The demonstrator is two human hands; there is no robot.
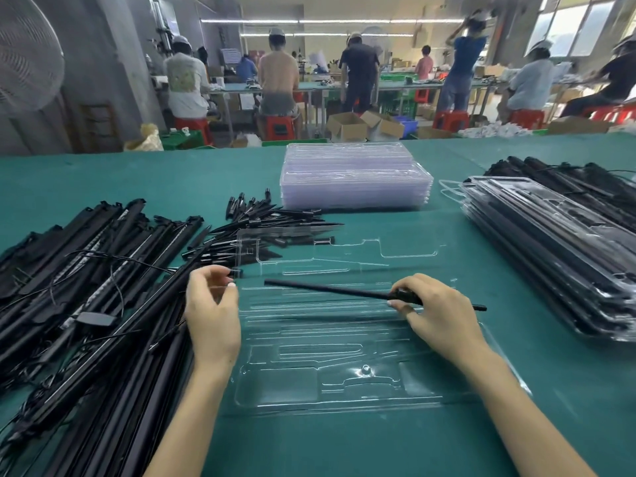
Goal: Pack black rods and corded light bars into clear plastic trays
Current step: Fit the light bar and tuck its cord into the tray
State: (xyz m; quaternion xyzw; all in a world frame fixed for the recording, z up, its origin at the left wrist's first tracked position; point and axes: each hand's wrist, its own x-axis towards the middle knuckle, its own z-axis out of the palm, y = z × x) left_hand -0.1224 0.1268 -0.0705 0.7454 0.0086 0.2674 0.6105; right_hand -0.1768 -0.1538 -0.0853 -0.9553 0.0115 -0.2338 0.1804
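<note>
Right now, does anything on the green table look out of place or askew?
Nothing looks damaged. The thin black rod, held by the right hand, lies slanted across the open clear plastic tray, not yet in a groove.

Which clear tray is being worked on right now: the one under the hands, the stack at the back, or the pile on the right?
The single open tray under both hands; the right hand holds a black rod over it.

Open tray [344, 383] central on table [516, 425], light bars [86, 287] left, empty trays [354, 177] behind, packed trays [557, 256] right
</note>
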